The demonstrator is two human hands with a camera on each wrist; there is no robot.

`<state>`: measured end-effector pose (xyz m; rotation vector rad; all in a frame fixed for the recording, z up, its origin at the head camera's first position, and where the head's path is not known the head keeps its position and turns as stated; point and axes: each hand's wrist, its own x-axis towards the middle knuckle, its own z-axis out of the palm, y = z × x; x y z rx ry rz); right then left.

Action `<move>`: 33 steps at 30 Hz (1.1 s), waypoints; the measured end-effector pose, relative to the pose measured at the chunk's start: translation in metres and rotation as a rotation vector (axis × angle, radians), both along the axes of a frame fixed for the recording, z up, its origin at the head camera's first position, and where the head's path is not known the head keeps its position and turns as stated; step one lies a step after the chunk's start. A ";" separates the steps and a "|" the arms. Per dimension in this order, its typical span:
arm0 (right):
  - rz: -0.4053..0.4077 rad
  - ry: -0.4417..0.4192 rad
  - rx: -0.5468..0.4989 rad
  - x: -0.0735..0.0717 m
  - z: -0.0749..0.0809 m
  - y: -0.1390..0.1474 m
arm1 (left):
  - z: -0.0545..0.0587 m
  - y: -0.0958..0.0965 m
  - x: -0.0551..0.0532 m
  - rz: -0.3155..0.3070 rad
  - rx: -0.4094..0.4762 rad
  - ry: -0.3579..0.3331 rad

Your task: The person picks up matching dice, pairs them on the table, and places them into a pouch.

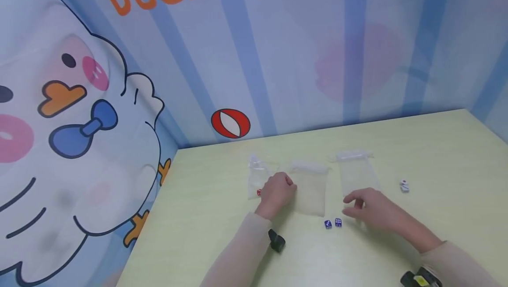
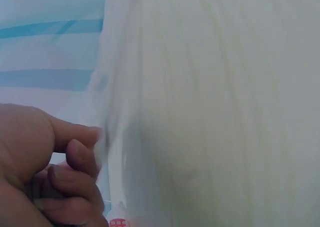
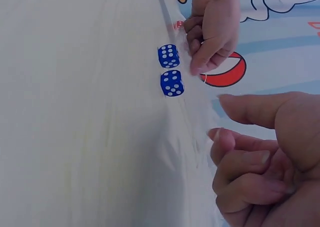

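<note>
My left hand (image 1: pixel 278 192) pinches the left side of the middle sheer white bag (image 1: pixel 311 194), thumb against forefinger, the other fingers curled in. Close beside that hand lies the left sheer bag (image 1: pixel 255 177), with a red die (image 1: pixel 259 192) showing at its lower part. Two blue dice with white dots sit below the middle bag, a left one (image 1: pixel 328 224) and a right one (image 1: pixel 338 222). Just right of them hovers my right hand (image 1: pixel 373 210), its thumb and forefinger apart with nothing between them. It overlaps the lower end of the right sheer bag (image 1: pixel 359 174).
White dice (image 1: pixel 404 186) lie together at the right of the pale table (image 1: pixel 436 154). Behind the table's far edge rises a wall covering (image 1: pixel 293 57) printed with blue stripes and a large cartoon duck (image 1: pixel 111 181). A dark wrist strap (image 1: pixel 276 241) is on the left sleeve.
</note>
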<state>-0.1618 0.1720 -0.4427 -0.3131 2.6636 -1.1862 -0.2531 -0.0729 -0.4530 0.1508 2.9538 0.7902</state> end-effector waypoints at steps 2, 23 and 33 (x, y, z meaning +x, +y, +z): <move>-0.027 0.001 -0.007 -0.003 0.000 -0.004 | 0.000 -0.001 0.002 -0.024 0.068 0.040; -0.132 0.199 -0.297 -0.017 0.015 -0.018 | 0.006 -0.017 0.033 -0.402 0.445 0.221; -0.067 0.256 -0.251 -0.014 0.016 -0.025 | 0.001 -0.019 0.035 -0.401 0.500 0.149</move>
